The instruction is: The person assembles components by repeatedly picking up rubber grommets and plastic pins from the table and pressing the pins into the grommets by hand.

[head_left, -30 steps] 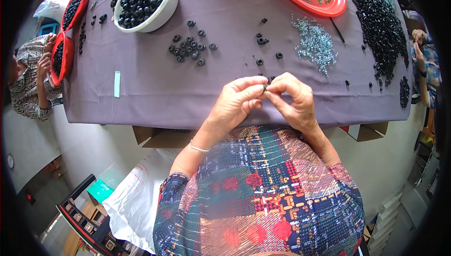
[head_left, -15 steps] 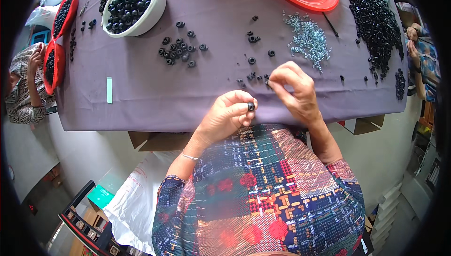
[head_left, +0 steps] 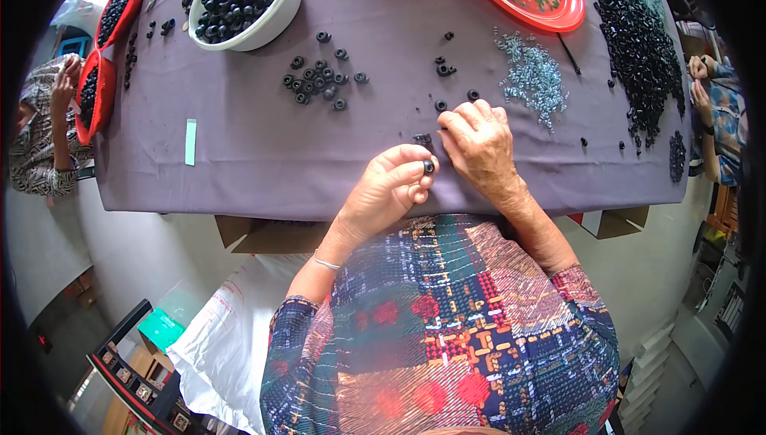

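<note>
Between the thumb and fingers of my left hand [head_left: 383,193] is a round black bead [head_left: 428,167] with a pale hole facing up, held just above the table near its front edge. My right hand [head_left: 483,149] is palm down to the right of it. Its fingers are bent and pressed together at the cloth, and anything in them is hidden. A few small black pieces [head_left: 422,139] lie by the fingertips of both hands. Two loose black beads, one of them a ring-shaped bead [head_left: 440,106], sit just beyond my right hand.
Farther left are a cluster of black beads [head_left: 319,76] and a white bowl [head_left: 292,6] full of them. A red plate [head_left: 576,14], pale blue bits [head_left: 533,76] and a black heap [head_left: 642,52] lie right. Red trays [head_left: 102,100] stand far left. A person sits at either side.
My right hand has turned palm down and shifted slightly left, over the small black pieces. My left hand still holds the bead. The whole view has shifted a little.
</note>
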The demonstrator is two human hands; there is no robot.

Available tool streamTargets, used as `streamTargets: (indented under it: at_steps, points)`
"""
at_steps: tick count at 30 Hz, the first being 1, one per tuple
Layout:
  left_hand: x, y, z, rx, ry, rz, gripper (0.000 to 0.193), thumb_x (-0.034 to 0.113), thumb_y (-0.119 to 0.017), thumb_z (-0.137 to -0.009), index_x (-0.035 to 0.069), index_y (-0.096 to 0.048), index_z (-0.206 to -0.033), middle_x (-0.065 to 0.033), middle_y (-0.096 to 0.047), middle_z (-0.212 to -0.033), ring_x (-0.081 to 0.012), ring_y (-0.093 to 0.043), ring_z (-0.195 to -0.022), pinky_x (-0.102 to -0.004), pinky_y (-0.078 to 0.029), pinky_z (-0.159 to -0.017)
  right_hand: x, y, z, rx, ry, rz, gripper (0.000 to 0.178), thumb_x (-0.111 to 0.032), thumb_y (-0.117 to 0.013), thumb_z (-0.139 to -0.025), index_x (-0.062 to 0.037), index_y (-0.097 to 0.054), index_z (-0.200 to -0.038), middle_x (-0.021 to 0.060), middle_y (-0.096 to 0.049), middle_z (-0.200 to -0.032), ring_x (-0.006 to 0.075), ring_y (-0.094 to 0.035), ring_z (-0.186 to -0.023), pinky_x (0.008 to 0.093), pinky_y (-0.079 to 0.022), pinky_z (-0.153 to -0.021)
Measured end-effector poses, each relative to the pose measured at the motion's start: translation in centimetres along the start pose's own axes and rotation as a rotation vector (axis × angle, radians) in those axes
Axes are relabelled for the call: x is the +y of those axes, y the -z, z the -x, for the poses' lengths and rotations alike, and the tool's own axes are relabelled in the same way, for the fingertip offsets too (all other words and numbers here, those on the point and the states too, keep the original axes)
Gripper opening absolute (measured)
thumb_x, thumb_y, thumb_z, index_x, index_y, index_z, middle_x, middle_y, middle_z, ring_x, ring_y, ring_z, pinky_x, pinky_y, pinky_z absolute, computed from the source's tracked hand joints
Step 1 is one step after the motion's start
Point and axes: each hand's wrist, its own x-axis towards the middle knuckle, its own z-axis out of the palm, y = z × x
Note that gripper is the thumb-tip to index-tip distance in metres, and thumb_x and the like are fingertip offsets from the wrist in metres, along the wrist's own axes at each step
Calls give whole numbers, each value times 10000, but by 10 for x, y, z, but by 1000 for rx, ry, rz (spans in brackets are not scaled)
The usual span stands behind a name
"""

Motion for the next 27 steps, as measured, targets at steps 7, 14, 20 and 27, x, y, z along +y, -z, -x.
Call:
streamTargets:
  at_steps: [7,14,20,27]
  points:
    - [11,-9,-8,-60,-13,5,152,75,-601,-878,43,-588,-1025,-64,-631,-950,-105,-605,-769,-212,-505,-613,0,46,0,-75,-460,-1139,138,77,-645,-790,17,-599,-906,21,-581,-846,63,-541,-729,195,-438,-647]
    - [10,-30,-11,-77,-34,-23,139,64,-599,-878,40,-592,-1015,-68,-638,-949,-106,-611,-770,-211,-505,-610,-10,65,9,17,-292,-1052,146,121,-623,-775,52,-595,-900,73,-608,-875,125,-570,-807,229,-454,-715]
    - [4,-36,-8,-40,-34,-20,144,63,-597,-879,38,-592,-1020,-59,-639,-945,-108,-612,-783,-215,-501,-608,-16,65,7,144,-125,-848,207,129,-657,-716,11,-609,-878,93,-608,-817,176,-587,-746,267,-472,-651]
    - [1,-39,-7,-21,-42,-35,150,72,-605,-875,45,-594,-1022,-43,-637,-936,-116,-611,-807,-236,-496,-641,-19,68,6,224,-58,-713,240,118,-687,-668,-9,-624,-862,79,-601,-795,185,-583,-717,278,-472,-614]
